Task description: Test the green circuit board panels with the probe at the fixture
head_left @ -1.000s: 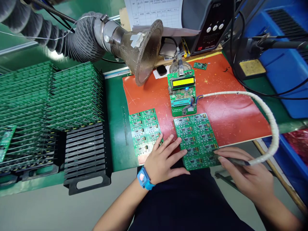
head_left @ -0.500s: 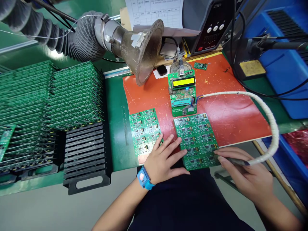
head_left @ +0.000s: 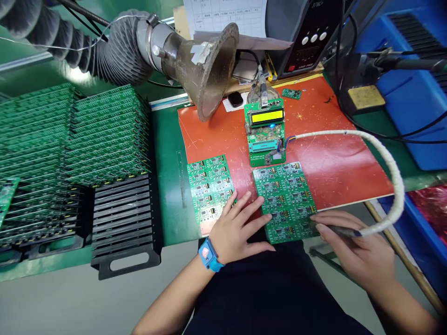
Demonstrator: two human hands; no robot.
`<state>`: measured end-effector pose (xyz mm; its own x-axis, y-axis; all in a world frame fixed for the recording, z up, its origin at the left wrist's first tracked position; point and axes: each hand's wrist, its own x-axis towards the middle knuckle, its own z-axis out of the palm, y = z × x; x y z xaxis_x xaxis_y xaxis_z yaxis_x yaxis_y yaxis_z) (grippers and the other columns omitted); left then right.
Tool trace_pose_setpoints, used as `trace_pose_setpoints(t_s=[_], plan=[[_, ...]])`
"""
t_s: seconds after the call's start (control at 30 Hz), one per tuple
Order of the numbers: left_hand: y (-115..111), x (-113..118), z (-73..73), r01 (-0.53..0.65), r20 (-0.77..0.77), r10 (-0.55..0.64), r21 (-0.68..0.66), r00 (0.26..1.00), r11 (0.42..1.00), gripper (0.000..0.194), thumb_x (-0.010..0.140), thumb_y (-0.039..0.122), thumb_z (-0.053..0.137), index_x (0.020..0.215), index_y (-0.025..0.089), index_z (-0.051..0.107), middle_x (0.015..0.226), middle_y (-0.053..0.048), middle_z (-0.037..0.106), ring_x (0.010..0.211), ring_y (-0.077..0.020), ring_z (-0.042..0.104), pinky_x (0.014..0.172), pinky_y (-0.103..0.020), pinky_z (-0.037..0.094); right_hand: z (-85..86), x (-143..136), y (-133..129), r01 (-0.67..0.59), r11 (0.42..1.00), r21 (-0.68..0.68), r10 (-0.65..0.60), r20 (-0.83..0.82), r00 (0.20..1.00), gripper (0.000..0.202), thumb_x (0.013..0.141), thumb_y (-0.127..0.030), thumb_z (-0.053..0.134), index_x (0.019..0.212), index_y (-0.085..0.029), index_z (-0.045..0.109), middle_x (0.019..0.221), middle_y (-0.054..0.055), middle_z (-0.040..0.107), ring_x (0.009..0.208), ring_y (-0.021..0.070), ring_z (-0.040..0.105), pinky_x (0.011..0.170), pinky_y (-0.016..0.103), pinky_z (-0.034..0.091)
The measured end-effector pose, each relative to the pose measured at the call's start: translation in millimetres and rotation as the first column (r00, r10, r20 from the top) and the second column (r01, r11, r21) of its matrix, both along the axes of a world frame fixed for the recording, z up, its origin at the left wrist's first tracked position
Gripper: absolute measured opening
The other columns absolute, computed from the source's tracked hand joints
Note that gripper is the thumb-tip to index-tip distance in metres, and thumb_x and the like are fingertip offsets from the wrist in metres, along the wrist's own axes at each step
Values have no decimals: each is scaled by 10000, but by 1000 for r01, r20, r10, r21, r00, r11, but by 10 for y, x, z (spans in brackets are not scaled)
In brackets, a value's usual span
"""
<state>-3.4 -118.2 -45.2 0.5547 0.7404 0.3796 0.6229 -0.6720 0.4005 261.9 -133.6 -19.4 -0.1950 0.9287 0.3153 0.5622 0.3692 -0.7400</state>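
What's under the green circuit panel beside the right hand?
A red sheet shows on either side of the green circuit panel; whatever lies directly beneath is covered.

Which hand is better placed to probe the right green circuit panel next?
Probably the right hand: it holds the slim dark probe with white cable at this rectangular green circuit panel; the left hand holds none.

Blue wristband (head_left: 209,256) (squarish face), dark navy clothing (head_left: 258,298).
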Motion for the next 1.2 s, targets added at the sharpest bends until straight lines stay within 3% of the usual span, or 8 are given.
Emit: trace_pose_setpoints(t_s=[0.53,0.8,0.97,1.2], plan=[[13,18,-34,7,-9,-6,57,1000,998,615,794,648,577,1230,215,549,1364,-111,508,1343,-301,382,1131,-545,270,183,-84,8,97,991,-93,-103,-56,993,193,831,-104,639,945,-255,676,905,34,685,833,209,646,740,365,535],[6,20,-39,4,-33,-2,72,999,997,628,807,663,540,1254,222,532,1364,-98,510,1351,-284,369,1143,-525,253,125,-412,16,-57,995,-76,53,-55,997,214,826,-66,627,974,-222,631,906,37,680,865,189,649,776,335,545],[3,22,-59,2,-40,0,72,999,997,643,804,678,526,1259,223,532,1365,-92,511,1357,-286,360,1144,-529,247,61,-437,17,-82,996,-37,81,-17,997,206,827,-77,632,979,-216,622,892,35,683,858,180,655,779,322,548],[-2,21,-59,-2,-53,6,72,999,997,637,806,685,509,1254,235,533,1371,-84,508,1343,-279,385,1146,-520,253,104,-462,45,-83,996,-25,83,8,997,153,832,-124,629,946,-227,628,845,36,699,811,194,679,719,328,573]])
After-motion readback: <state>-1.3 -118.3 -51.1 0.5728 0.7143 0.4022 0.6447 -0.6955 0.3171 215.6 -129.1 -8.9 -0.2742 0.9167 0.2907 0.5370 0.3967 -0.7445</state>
